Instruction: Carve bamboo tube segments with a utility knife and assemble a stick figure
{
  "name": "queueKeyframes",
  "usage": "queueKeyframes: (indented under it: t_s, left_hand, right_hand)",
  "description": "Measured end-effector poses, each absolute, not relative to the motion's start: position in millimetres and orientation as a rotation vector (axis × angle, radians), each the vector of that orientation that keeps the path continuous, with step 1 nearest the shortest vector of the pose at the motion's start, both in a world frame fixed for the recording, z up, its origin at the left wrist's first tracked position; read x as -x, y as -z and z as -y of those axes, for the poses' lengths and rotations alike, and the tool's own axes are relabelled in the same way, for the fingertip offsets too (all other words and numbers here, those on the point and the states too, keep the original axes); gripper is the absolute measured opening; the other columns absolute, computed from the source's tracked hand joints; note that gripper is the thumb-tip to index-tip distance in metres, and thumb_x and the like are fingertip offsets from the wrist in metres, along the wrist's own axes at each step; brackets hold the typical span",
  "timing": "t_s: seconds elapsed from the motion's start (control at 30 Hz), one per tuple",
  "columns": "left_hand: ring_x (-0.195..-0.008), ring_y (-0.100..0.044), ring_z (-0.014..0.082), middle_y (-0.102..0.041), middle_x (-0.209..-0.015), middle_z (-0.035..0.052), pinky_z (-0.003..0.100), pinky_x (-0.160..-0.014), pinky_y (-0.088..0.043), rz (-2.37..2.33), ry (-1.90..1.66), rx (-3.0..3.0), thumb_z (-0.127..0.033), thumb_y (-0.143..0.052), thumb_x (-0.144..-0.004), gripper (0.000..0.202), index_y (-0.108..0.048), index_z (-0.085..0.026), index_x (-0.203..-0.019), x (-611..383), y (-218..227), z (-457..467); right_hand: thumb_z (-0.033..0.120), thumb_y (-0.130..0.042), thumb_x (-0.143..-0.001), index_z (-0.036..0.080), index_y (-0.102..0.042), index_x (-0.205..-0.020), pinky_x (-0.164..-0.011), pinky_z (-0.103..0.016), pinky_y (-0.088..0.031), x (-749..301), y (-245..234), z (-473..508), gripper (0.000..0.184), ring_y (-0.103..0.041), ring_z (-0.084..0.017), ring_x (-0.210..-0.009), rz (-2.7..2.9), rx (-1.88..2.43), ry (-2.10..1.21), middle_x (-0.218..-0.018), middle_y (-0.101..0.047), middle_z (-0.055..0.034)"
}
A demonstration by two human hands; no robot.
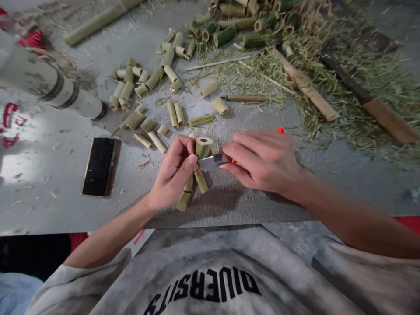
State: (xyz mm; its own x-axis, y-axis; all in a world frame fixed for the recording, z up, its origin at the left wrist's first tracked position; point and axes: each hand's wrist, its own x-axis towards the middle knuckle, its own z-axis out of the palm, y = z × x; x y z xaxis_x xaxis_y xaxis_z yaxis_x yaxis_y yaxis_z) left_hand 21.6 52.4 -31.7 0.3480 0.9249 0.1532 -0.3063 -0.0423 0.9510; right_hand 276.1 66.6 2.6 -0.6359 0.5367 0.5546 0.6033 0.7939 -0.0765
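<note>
My left hand [173, 170] is closed around a small figure of joined bamboo pieces [203, 150], thumb and fingers pinching it near the top piece. That top piece is upright, with a pale cut end and a dark hole. Lower segments of it hang beneath my fingers, angled apart. In my right hand [264, 159] is a utility knife [221, 159] with a grey-black front and bits of orange showing. Its blade points left and meets the bamboo just beside my left thumb; how deep it goes I cannot tell. My palm covers most of the knife's handle.
Cut bamboo pieces [172, 113] lie ahead, near joined bamboo figures [126, 89]. A phone [99, 167] rests at left, below a patterned white cylinder [49, 81]. A wooden-handled carving tool [246, 98], a large blade with a wooden handle [390, 116] and green shavings [315, 113] occupy the right.
</note>
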Motion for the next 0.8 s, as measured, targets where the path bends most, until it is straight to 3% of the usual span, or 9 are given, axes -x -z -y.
queueKeyframes:
  t_s: [0.27, 0.63, 0.8]
  left_hand:
    - [-0.082, -0.061, 0.0137, -0.058, -0.086, 0.0, 0.026, -0.075, -0.053, -0.616, -1.172, -1.063, -0.04, -0.077, -0.108, 0.03, -0.057, -0.022, -0.095, -41, 7, -53]
    - [-0.087, -0.063, 0.0117, -0.056, -0.092, -0.0011, 0.024, -0.082, -0.057, -0.654, -1.074, -0.99, -0.041, -0.078, -0.108, 0.026, -0.059, -0.023, -0.103, -33, 18, -52]
    - [-0.087, -0.062, 0.0139, -0.059, -0.091, 0.0002, 0.025, -0.077, -0.052, -0.655, -1.107, -0.998, -0.042, -0.082, -0.105, 0.032, -0.058, -0.022, -0.099, -38, 13, -56]
  right_hand:
    - [0.049, -0.048, -0.12, 0.022, -0.069, -0.106, -0.07, -0.037, -0.043, -276, -6, -72, 0.037, -0.059, -0.019, -0.074, 2.219, 0.975, 0.368, -0.085, -0.07, -0.0026]
    - [0.044, -0.051, -0.12, 0.02, -0.066, -0.101, -0.066, -0.033, -0.044, -272, -2, -74, 0.034, -0.059, -0.016, -0.071, 2.307, 0.888, 0.149, -0.083, -0.069, -0.0011]
    - [0.049, -0.047, -0.12, 0.021, -0.069, -0.103, -0.069, -0.035, -0.042, -270, -5, -70, 0.04, -0.059, -0.017, -0.072, 2.3, 1.002, 0.288, -0.083, -0.07, -0.0018]
